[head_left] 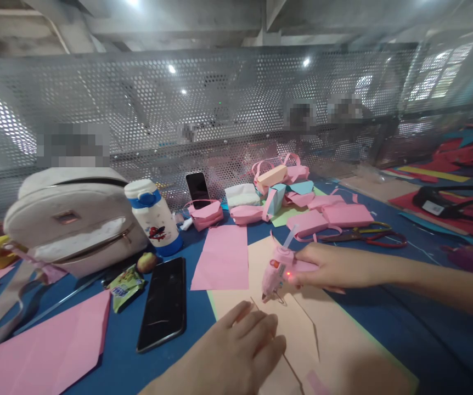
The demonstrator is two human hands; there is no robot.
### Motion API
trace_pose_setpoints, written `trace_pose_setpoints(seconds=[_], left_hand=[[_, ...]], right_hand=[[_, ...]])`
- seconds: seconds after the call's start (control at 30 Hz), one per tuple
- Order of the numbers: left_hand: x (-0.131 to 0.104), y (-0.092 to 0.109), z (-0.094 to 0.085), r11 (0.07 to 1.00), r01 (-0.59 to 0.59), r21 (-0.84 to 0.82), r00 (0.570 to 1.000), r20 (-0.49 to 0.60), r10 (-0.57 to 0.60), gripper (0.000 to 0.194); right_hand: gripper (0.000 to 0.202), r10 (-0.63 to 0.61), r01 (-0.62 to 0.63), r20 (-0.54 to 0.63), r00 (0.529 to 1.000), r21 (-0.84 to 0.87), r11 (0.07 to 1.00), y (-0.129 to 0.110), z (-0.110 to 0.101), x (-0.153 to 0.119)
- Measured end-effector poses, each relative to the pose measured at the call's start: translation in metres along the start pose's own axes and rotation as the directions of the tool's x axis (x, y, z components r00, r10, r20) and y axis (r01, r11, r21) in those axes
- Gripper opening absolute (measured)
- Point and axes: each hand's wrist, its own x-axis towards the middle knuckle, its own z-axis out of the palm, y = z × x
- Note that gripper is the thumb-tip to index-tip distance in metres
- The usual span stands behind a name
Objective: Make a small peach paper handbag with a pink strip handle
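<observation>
My right hand (322, 267) grips a pink hot glue gun (276, 274) by its handle. The gun's nozzle points down just above a peach sheet of paper (339, 340), and a red light glows on its body. A clear glue stick (291, 237) pokes out of the back. My left hand (236, 345) rests palm down on the peach paper, fingers somewhat bent and apart, close to the nozzle. Under and beside it lies a folded peach piece (298, 318) with dark edges. A flat pink sheet (224, 258) lies beyond my left hand.
Behind are several folded pink paper bags (310, 222), scissors (368, 235) and a propped phone (198, 186). To the left stand a white backpack (75, 219) and a bottle (154, 216), with a black phone (162, 304), a green snack packet (125, 288) and pink paper (47, 340).
</observation>
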Motion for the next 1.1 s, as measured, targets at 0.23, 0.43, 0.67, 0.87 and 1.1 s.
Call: trace_pose_setpoints(seconds=[0.23,0.43,0.67,0.87,1.1], left_hand=[[-0.0014,0.0002,0.0018,1.0,0.004,-0.004,1.0,-0.001,-0.004,0.04],[-0.0017,-0.0005,0.0029,0.999,0.008,-0.032,1.0,0.026,-0.008,0.043],[-0.0014,0.0003,0.002,1.0,0.008,-0.006,1.0,0.005,-0.008,0.041],[0.0,0.0001,0.0018,1.0,0.01,-0.028,1.0,0.019,-0.009,0.042],[0.0003,0.0001,-0.0024,0.999,0.01,-0.046,0.999,0.051,-0.008,0.043]], right_hand=[[0.037,-0.106,0.106,-0.001,0.994,0.059,0.993,0.0027,0.0027,-0.0003],[0.036,-0.067,0.067,0.016,0.998,0.041,0.997,-0.0011,0.0018,-0.0024],[0.039,0.005,-0.005,0.024,1.0,0.014,1.0,-0.0002,0.002,-0.0037],[0.039,0.061,-0.06,0.041,0.997,-0.03,0.998,-0.0018,0.0029,-0.0063],[0.037,0.04,-0.039,0.006,0.999,-0.019,0.999,-0.0015,0.0036,-0.0087]])
